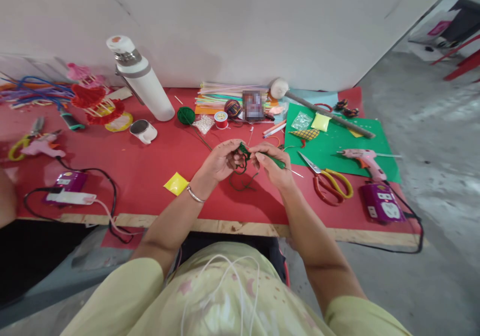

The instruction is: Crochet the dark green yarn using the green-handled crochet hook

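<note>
Wall (232, 31), lt. grey, scuffed in spots, qty. 1. Tbl. (142, 168), qty. 1, agst. wall, red-covered, bare-wood front edge (232, 227). Floor (442, 151), grey, concrete-like. Red furn. (464, 69), far R, partly in view.

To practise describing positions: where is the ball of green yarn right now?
In the head view, the ball of green yarn sits left of centre, between the white flask and the bag of white beads.
</note>
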Motion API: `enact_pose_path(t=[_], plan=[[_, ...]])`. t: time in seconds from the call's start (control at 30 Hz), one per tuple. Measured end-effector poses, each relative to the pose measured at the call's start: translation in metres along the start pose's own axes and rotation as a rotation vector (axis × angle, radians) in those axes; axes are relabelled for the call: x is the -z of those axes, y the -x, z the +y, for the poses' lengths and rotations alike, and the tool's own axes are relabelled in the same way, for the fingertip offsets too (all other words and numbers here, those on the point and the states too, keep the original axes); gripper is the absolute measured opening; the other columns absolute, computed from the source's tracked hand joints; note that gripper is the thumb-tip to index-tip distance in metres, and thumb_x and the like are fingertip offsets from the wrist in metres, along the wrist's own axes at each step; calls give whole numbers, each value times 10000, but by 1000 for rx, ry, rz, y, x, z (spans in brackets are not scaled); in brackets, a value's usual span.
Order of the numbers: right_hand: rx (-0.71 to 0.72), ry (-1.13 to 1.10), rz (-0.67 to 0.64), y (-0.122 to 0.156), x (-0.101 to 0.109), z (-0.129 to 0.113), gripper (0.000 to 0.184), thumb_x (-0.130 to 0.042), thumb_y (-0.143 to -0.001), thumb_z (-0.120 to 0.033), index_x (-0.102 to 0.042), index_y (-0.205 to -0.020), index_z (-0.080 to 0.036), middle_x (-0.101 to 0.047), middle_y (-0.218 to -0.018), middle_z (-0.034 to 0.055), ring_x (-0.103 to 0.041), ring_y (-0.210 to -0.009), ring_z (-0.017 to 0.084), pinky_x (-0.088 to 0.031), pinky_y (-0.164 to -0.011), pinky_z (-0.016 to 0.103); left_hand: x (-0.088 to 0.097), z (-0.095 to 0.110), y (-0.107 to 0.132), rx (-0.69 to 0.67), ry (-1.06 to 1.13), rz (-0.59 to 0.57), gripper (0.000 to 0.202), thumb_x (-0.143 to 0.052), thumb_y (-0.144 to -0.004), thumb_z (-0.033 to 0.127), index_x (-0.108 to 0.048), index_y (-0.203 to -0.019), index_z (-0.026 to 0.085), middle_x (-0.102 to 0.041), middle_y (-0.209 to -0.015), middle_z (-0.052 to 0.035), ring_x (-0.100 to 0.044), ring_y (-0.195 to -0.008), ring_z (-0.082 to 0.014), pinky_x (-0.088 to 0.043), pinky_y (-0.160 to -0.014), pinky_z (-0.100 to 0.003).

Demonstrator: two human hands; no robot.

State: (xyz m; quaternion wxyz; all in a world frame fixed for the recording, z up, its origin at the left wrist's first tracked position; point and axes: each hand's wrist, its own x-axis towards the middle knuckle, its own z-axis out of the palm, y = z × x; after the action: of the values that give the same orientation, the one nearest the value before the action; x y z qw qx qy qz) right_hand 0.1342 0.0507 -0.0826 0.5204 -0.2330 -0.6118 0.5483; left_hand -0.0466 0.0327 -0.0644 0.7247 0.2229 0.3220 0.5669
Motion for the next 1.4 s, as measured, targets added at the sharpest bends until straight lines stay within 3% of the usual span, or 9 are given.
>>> enact_pose_path(t=[0.47, 0.63, 0.97, 1.2, 1.4], plan=[[23, 171, -6, 1, 2, -8, 215, -695, -966, -428, -821, -1053, -277, -709, -885, 37, -650, -735, 165, -542, -662, 320, -1, -1, 0, -2, -38, 29, 221, -873, -757, 276, -707, -806, 138, -638, -658, 19, -491, -511, -38, -427, -523, -173], [59, 248, -25, 0, 2, -13, 204, -671, -986, -391, -815, -1058, -266, -743, -938, 49, -689, -807, 178, -571, -754, 342, 0, -2, 0, -17, -52, 61, 231, -884, -740, 280, -728, -837, 140, -657, -665, 19, -491, -504, -38, -439, -523, -179], [272, 534, -78, 2, -4, -10, 230, -606, -1009, -286, -776, -1165, -277, -755, -1072, 94, -717, -950, 216, -593, -866, 381, -2, -8, 0, -108, -171, 108, 265, -896, -750, 338, -760, -860, 138, -659, -632, 14, -570, -503, -65, -429, -486, -182], [161, 366, 102, 3, -6, -5, 209, -666, -994, -370, -743, -1179, -311, -794, -1065, 53, -747, -959, 225, -605, -895, 394, -2, -8, 2, -100, -104, 53, 266, -896, -760, 341, -731, -843, 149, -679, -666, 6, -550, -484, -55, -442, -487, -181], [95, 352, 142, 4, -10, -3, 259, -729, -946, -446, -719, -1140, -274, -759, -1063, 52, -705, -874, 184, -593, -804, 329, -3, -12, 2, -218, -209, 127, 247, -925, -707, 312, -760, -812, 163, -619, -586, 37, -504, -457, -42, -369, -454, -165]])
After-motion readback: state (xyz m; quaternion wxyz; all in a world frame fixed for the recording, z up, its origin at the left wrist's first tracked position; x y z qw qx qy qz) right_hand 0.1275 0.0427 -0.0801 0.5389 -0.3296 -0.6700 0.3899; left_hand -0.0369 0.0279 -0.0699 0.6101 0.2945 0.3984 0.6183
